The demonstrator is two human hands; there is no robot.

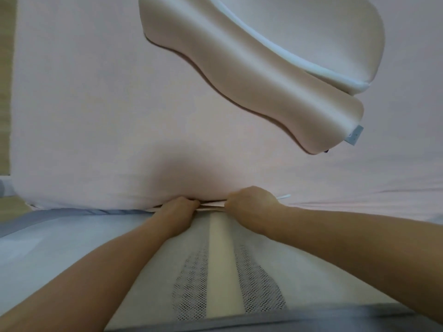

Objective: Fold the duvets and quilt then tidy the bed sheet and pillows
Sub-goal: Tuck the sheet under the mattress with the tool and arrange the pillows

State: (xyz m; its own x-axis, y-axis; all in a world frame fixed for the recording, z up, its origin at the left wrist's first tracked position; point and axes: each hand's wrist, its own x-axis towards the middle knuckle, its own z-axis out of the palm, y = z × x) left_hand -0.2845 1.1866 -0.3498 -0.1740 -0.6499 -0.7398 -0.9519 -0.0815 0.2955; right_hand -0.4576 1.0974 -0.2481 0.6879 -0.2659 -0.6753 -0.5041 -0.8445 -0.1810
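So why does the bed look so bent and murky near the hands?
Head view: the wide-angle lens bows the mattress edge and stretches the forearms; light is soft and dim, with a dark shadow on the pink sheet just above the left hand and right hand; the contoured pillow throws a thin dark shadow; the whole picture is slightly soft.

Single head view, wide-angle, looking forward and steeply down from above the bed edge. It is sitting close: both forearms are entering from the bottom corners, the mattress side [220, 271] is filling the lower frame, the bed sheet [96, 116] the upper. No second view sharing coverage.
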